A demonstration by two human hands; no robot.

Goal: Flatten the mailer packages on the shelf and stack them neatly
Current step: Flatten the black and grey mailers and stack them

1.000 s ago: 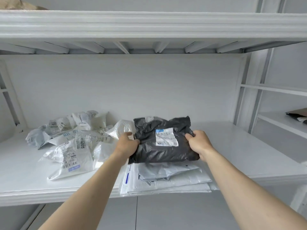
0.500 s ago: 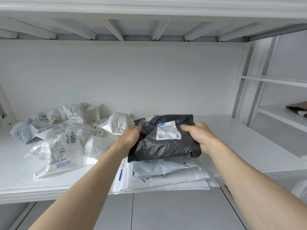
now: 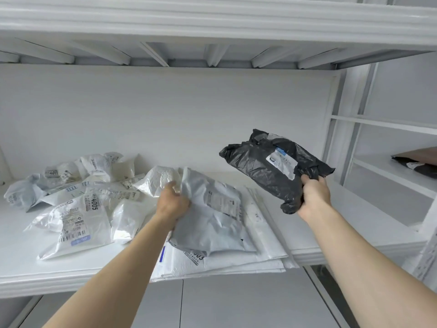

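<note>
Above the shelf [image 3: 354, 235], her right hand [image 3: 313, 197] gripped the black mailer [image 3: 264, 171] while her left hand [image 3: 172, 204] clutched a grey mailer [image 3: 212, 221].

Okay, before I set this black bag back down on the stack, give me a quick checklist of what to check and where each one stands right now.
1. Right hand has a firm grip on the black bag: ok, fingers curled round its lower corner.
2. Black bag clear of the stack: ok, held in the air.
3. Black bag flattened: not ok, bunched and crumpled.
4. Grey mailer lying flat on the stack: not ok, left hand lifts its edge.
5. Stack edges lined up: not ok, mailers skewed, overhanging the shelf.
6. Loose pile sorted: not ok.
</note>
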